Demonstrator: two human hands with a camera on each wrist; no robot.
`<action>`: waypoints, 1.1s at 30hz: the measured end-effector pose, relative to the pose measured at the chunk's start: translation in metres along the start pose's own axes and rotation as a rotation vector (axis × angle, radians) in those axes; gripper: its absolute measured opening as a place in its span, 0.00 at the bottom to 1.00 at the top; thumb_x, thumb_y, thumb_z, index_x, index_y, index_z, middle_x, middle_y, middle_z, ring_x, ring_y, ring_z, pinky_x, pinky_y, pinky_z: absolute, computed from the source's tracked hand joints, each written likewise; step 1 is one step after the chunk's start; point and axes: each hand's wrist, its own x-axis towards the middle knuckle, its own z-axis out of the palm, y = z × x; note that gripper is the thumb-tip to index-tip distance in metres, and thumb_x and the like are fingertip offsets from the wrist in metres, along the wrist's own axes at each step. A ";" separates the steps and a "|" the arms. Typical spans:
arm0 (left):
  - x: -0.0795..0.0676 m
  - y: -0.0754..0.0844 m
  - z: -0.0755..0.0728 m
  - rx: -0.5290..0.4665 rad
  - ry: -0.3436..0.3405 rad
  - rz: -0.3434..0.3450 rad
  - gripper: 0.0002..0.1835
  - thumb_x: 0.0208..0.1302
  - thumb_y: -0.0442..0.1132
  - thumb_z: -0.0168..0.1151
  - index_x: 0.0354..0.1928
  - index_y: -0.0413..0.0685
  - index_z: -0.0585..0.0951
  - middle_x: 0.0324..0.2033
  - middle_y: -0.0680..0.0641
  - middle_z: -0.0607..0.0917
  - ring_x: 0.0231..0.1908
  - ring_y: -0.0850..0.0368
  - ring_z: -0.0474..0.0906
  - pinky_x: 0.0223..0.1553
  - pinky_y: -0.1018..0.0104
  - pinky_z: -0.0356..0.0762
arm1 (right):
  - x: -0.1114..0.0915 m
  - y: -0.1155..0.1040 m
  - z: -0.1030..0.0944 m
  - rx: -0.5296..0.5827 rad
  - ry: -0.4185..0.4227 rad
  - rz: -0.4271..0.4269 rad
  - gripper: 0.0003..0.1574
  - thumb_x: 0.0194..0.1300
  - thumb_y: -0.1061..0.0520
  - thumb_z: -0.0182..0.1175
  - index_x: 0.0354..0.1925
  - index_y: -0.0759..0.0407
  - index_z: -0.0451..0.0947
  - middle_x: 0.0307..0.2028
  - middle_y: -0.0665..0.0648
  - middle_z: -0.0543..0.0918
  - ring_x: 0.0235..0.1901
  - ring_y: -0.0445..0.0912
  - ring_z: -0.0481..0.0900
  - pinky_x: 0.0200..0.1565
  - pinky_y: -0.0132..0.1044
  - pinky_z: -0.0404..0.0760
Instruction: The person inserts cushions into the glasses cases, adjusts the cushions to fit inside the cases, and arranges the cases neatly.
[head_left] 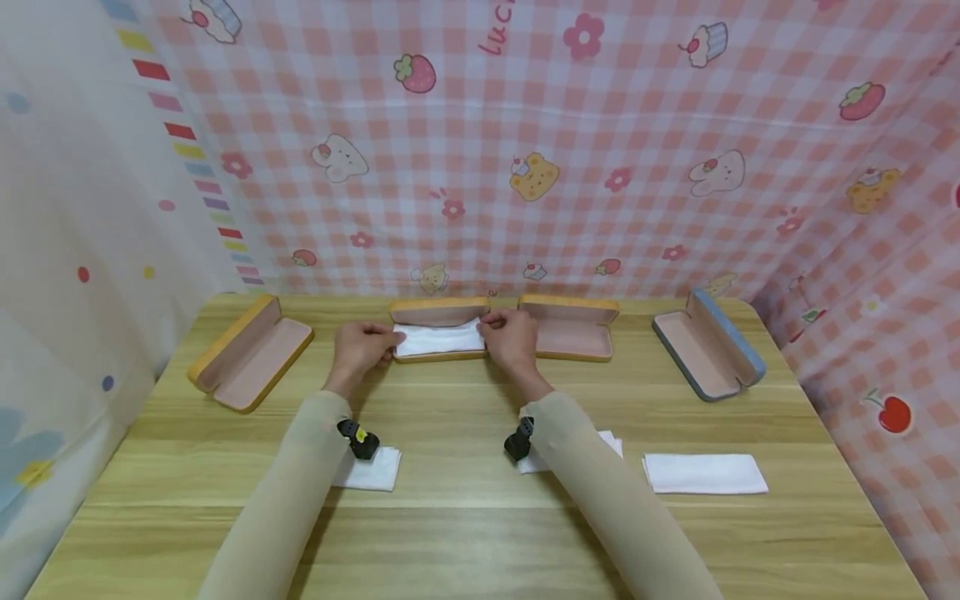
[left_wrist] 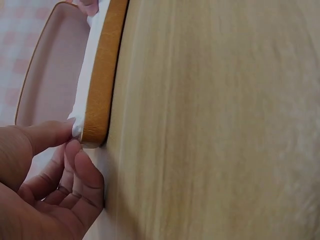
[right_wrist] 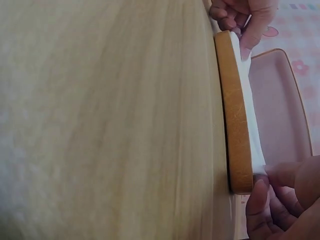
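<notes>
In the head view, a folded white cloth [head_left: 438, 340] lies in the open base of a tan glasses case [head_left: 441, 357] at the back of the table. My left hand [head_left: 360, 350] pinches the cloth's left end between thumb and fingers; the left wrist view shows this thumb [left_wrist: 55, 134] on the cloth at the case's corner. At the opposite end, my right hand [head_left: 513, 342] pinches the cloth, its thumb [right_wrist: 282, 173] pressing from above in the right wrist view. The case's pink-lined lid [left_wrist: 55, 65] stands raised behind the cloth.
Other open glasses cases stand around: a tan one [head_left: 258, 358] at left, another tan one [head_left: 573, 340] just right of my right hand, a blue-grey one [head_left: 708, 350] at far right. White folded cloths [head_left: 705, 473] lie nearer, two partly under my forearms. A checked curtain [head_left: 480, 233] hangs behind.
</notes>
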 end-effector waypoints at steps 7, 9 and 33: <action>0.001 0.002 0.003 0.105 0.001 0.005 0.13 0.63 0.39 0.73 0.43 0.37 0.86 0.27 0.51 0.84 0.24 0.62 0.76 0.25 0.71 0.79 | -0.001 0.000 0.001 -0.071 0.052 -0.019 0.03 0.61 0.58 0.72 0.31 0.56 0.89 0.29 0.56 0.90 0.28 0.47 0.86 0.35 0.39 0.85; 0.001 0.003 0.003 0.122 -0.008 0.006 0.12 0.62 0.38 0.73 0.41 0.37 0.85 0.26 0.51 0.84 0.23 0.61 0.76 0.24 0.70 0.79 | -0.001 -0.001 0.001 -0.086 0.062 -0.021 0.03 0.61 0.59 0.72 0.30 0.56 0.88 0.29 0.56 0.90 0.29 0.48 0.86 0.37 0.41 0.86; -0.010 0.004 -0.009 0.098 -0.083 0.047 0.17 0.69 0.43 0.67 0.49 0.35 0.82 0.35 0.44 0.85 0.31 0.57 0.82 0.32 0.67 0.85 | -0.008 -0.008 -0.022 -0.123 -0.059 -0.025 0.16 0.64 0.48 0.71 0.38 0.60 0.85 0.35 0.58 0.90 0.37 0.50 0.88 0.42 0.43 0.86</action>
